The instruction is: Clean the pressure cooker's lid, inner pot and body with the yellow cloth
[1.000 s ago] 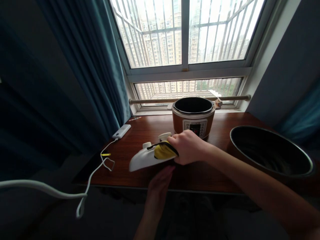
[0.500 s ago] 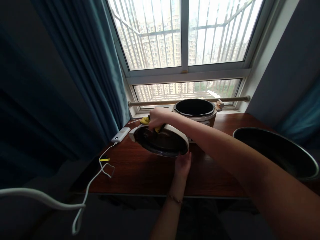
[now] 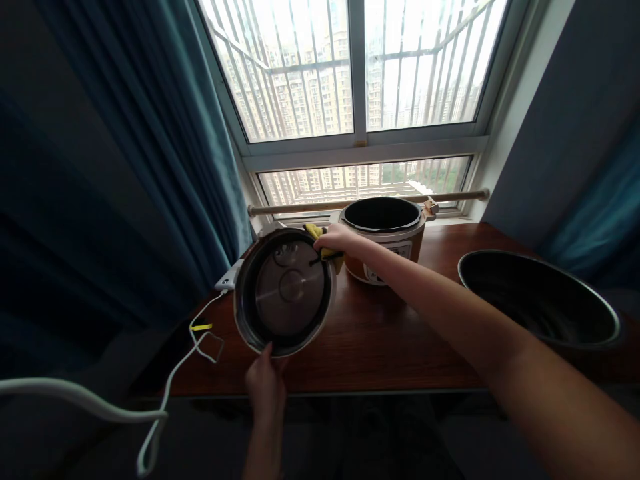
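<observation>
Centre-left of frame, the lid (image 3: 285,290) is up off the counter (image 3: 390,333), tilted with its shiny underside facing us. The left hand (image 3: 265,383) pinches its lower rim. The right hand (image 3: 337,239) is clenched on a yellow cloth (image 3: 315,231) at the upper-right rim. The open cooker (image 3: 383,230) stands just behind, a metal bowl (image 3: 540,300) at right.

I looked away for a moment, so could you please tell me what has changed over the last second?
The cooker lid was flipped: it lay top up over the table, now it tilts up, metal underside facing the camera. The left hand shifted to grip its lower rim; the right hand, holding the yellow cloth, moved to its upper rim. The open cooker, metal basin and white cable stayed put.
</observation>
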A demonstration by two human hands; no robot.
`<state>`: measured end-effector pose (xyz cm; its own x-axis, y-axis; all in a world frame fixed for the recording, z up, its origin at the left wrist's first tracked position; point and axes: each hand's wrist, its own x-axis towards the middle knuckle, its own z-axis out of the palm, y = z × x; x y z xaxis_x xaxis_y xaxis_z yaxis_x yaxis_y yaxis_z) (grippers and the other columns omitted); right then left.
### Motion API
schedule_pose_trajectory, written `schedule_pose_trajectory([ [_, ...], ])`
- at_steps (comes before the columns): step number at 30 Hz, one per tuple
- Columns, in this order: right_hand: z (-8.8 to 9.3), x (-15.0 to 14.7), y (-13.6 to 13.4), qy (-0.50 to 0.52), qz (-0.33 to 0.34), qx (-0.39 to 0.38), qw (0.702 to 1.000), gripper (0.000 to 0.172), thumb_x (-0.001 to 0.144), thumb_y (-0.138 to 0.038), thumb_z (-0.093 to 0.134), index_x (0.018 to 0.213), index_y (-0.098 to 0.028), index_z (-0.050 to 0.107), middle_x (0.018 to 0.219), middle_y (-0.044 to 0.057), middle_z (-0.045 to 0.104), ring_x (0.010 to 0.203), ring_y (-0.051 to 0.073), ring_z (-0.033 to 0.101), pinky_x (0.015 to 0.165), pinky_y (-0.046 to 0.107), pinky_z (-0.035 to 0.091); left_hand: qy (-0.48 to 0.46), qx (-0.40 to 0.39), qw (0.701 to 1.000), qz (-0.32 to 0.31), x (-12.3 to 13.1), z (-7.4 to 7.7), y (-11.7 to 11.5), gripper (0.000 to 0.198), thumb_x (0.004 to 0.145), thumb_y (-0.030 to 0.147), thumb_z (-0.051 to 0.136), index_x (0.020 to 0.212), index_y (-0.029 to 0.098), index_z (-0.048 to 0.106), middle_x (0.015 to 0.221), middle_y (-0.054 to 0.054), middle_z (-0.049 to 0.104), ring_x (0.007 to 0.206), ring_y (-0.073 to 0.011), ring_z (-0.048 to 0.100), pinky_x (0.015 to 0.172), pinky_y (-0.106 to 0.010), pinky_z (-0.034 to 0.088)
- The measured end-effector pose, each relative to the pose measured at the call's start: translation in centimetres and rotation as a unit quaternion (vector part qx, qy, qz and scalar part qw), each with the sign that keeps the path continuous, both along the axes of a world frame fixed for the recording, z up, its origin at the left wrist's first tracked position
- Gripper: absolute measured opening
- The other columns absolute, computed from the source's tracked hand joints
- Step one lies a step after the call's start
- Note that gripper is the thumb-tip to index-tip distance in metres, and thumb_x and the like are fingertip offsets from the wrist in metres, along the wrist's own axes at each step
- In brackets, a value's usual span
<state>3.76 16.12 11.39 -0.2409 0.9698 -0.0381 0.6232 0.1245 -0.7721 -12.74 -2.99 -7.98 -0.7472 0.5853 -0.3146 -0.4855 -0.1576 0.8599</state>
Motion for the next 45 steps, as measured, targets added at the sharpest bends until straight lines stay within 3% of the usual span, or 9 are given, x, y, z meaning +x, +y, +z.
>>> schedule_pose_trajectory([
  [4, -5.6, -0.6, 0.0, 0.059, -0.021, -0.049, 0.997, 0.032, 0.054, -0.031, 0.071, 0.077, -0.01, 0.063, 0.074, 0.004, 0.062, 0.066, 0.014, 0.059, 0.052, 0.019, 0.043, 0.128, -0.056, 0.99, 0.021, -5.0, 0.4, -0.7, 0.023, 0.059, 0.03, 0.07, 0.069, 0.01, 0.064, 0.062, 0.001, 0.063, 0.058, -0.0138, 0.057, 0.057, -0.028, 0.048],
  [8, -10.3, -1.5, 0.3, 0.093, -0.05, -0.096, 0.99, 0.039, 0.054, -0.03, 0.071, 0.085, -0.009, 0.062, 0.08, 0.006, 0.063, 0.066, 0.014, 0.059, 0.052, 0.019, 0.044, 0.207, -0.137, 0.969, 0.003, -7.4, -0.8, -0.6, 0.028, 0.057, 0.035, 0.068, 0.068, 0.009, 0.066, 0.061, -0.002, 0.063, 0.059, -0.0173, 0.057, 0.059, -0.031, 0.046],
  [14, -14.2, -2.7, 0.6, 0.138, -0.08, -0.139, 0.977, 0.036, 0.053, -0.027, 0.072, 0.083, -0.009, 0.064, 0.082, 0.008, 0.064, 0.072, 0.018, 0.061, 0.055, 0.021, 0.045, 0.261, -0.18, 0.948, -0.012, -10.5, -3.0, 0.2, 0.036, 0.055, 0.042, 0.068, 0.068, 0.009, 0.065, 0.057, -0.002, 0.061, 0.057, -0.0182, 0.055, 0.057, -0.032, 0.044],
  [18, -15.2, -3.2, 0.7, 0.18, -0.082, -0.159, 0.967, 0.031, 0.052, -0.024, 0.072, 0.079, -0.012, 0.064, 0.074, 0.005, 0.064, 0.072, 0.018, 0.062, 0.057, 0.022, 0.045, 0.288, -0.218, 0.932, 0.003, -11.8, -3.2, 0.8, 0.037, 0.053, 0.044, 0.068, 0.067, 0.01, 0.065, 0.056, -0.002, 0.06, 0.057, -0.0194, 0.055, 0.055, -0.031, 0.042],
  [29, -16.6, -3.2, 0.8, 0.332, -0.066, -0.229, 0.913, 0.034, 0.055, -0.022, 0.074, 0.085, -0.011, 0.062, 0.071, 0.004, 0.063, 0.064, 0.017, 0.061, 0.053, 0.026, 0.049, 0.389, -0.294, 0.873, -0.018, -12.0, -1.0, 1.6, 0.039, 0.059, 0.053, 0.06, 0.054, 0.015, 0.06, 0.046, -0.003, 0.053, 0.06, -0.0253, 0.056, 0.056, -0.035, 0.041],
  [34, -16.6, -2.4, -0.8, 0.436, -0.046, -0.261, 0.86, 0.03, 0.066, -0.026, 0.07, 0.092, -0.014, 0.061, 0.077, 0.003, 0.066, 0.067, 0.014, 0.063, 0.058, 0.024, 0.051, 0.354, -0.296, 0.887, -0.003, -12.4, 0.1, 2.8, 0.034, 0.057, 0.047, 0.063, 0.058, 0.013, 0.062, 0.05, -0.004, 0.056, 0.066, -0.0277, 0.059, 0.065, -0.039, 0.046],
  [37, -16.7, -0.9, -2.8, 0.485, -0.042, -0.294, 0.822, 0.028, 0.07, -0.027, 0.067, 0.094, -0.013, 0.06, 0.077, 0.004, 0.067, 0.067, 0.014, 0.064, 0.061, 0.025, 0.053, 0.29, -0.269, 0.918, -0.013, -12.5, 1.2, 3.6, 0.031, 0.056, 0.041, 0.067, 0.064, 0.011, 0.064, 0.054, -0.003, 0.058, 0.065, -0.0259, 0.06, 0.066, -0.04, 0.048],
  [41, -16.9, 2.6, -7.2, 0.54, -0.016, -0.338, 0.771, 0.027, 0.073, -0.03, 0.063, 0.092, -0.011, 0.06, 0.079, 0.007, 0.068, 0.074, 0.018, 0.066, 0.069, 0.029, 0.053, 0.228, -0.259, 0.939, -0.009, -12.8, 2.3, 4.5, 0.029, 0.052, 0.032, 0.073, 0.067, 0.01, 0.063, 0.057, -0.003, 0.059, 0.061, -0.0227, 0.06, 0.064, -0.039, 0.051],
  [45, -17.3, 7.0, -12.3, 0.605, -0.015, -0.365, 0.708, 0.029, 0.076, -0.033, 0.061, 0.095, -0.01, 0.061, 0.086, 0.009, 0.069, 0.086, 0.02, 0.066, 0.079, 0.03, 0.051, 0.156, -0.236, 0.957, -0.06, -13.1, 2.9, 5.2, 0.029, 0.054, 0.03, 0.074, 0.07, 0.01, 0.06, 0.056, -0.003, 0.06, 0.056, -0.0229, 0.062, 0.058, -0.04, 0.053],
])
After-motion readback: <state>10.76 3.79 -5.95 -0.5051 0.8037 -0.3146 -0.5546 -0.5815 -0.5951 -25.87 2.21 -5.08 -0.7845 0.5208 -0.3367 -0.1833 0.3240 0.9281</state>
